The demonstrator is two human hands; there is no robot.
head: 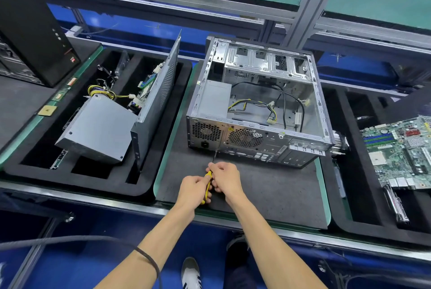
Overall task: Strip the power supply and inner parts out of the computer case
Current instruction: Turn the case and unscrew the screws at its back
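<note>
There were two hands on one screwdriver. Two power supplies showed: one inside the open case, one in the left foam tray. One motherboard lay at the right edge, one black tower at the far-left corner.

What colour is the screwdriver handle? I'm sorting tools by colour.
Yellow with black, on the screwdriver both hands grip; the head view shows it.

At your twelve o'clock, the computer case was bare sheet metal with a dull sheen, sitting on a matt, slightly rough grey mat. The screwdriver you held had a glossy yellow plastic handle and a dark metal shaft.
</note>
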